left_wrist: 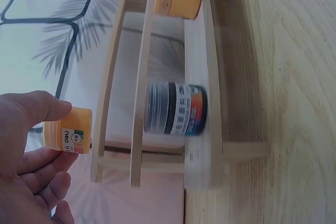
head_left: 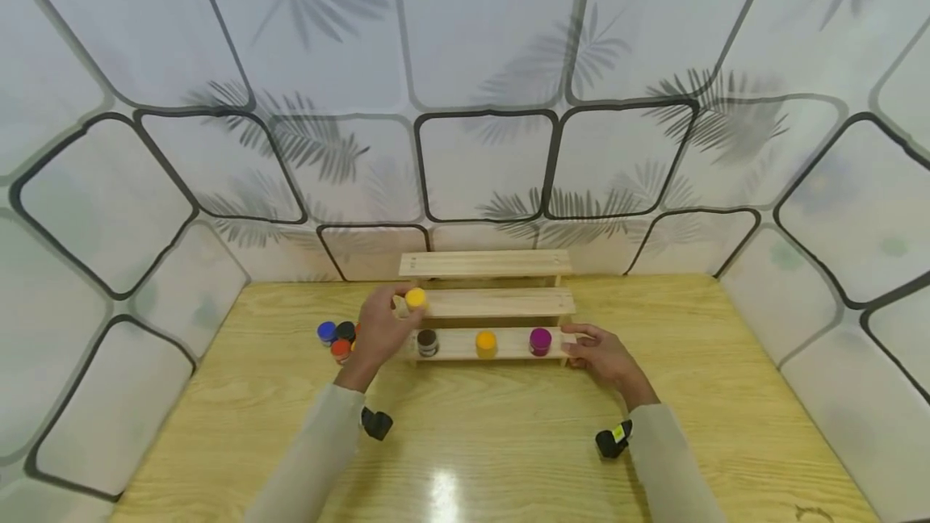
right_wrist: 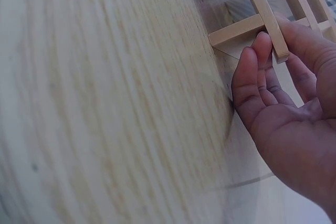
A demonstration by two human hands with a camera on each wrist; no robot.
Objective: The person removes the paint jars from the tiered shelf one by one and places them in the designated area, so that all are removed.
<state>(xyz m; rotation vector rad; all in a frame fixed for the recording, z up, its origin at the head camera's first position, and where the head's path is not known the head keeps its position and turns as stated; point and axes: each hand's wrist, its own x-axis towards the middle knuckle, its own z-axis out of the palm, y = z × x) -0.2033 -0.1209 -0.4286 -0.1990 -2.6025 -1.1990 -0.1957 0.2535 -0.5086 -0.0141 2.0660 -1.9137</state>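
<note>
A three-step wooden rack (head_left: 501, 303) stands against the back of the table. In my left hand (head_left: 383, 323), thumb and fingers pinch a small yellow-orange paint jar (left_wrist: 75, 130) by the left end of the middle step. With thumb on one side and fingers on the other, my right hand (right_wrist: 294, 103) grips the right end of the lowest step (right_wrist: 261, 11). Along that step sit a dark jar with a clear lid (left_wrist: 176, 108), an orange jar (head_left: 486, 344) and a purple jar (head_left: 540, 341).
Left of the rack, several more jars cluster on the table, among them a blue one (head_left: 328, 333), a black one (head_left: 345, 332) and a red one (head_left: 341, 351). My left forearm partly hides this group. A patterned curtain (head_left: 483, 168) surrounds the wooden table (head_left: 508, 434).
</note>
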